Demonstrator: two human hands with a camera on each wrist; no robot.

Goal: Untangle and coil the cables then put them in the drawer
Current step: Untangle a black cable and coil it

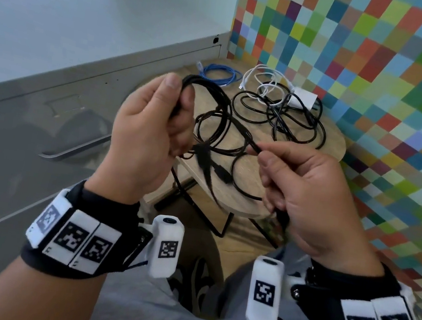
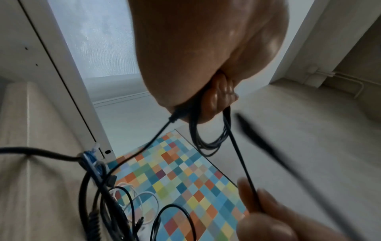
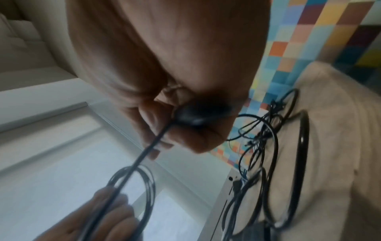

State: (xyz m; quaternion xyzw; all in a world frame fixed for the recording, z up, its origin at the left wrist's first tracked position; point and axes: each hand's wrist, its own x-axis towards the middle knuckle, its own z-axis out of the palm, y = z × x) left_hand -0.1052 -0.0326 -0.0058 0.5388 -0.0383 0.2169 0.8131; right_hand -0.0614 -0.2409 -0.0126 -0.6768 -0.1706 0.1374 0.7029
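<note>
My left hand [image 1: 180, 94] grips a small coil of thin black cable [image 1: 210, 87] between thumb and curled fingers, raised above the wooden side table [image 1: 330, 148]. One strand [image 1: 239, 128] runs from the coil to my right hand [image 1: 261, 151], which pinches it at the fingertips. A blurred black tail [image 1: 206, 164] hangs below the left hand. In the left wrist view the coil [image 2: 206, 143] dangles under my left hand [image 2: 206, 104]. In the right wrist view my right hand [image 3: 175, 130] pinches the strand where it leaves a blurred dark lump, and the strand leads down to the coil [image 3: 148, 187].
On the table lie a tangle of black cables [image 1: 288, 119], a white cable with a white charger [image 1: 302, 98], a blue coiled cable [image 1: 218, 73] and a black plug [image 1: 222, 174]. A grey drawer cabinet with a bar handle [image 1: 76, 149] stands left. A chequered wall [image 1: 383, 76] is right.
</note>
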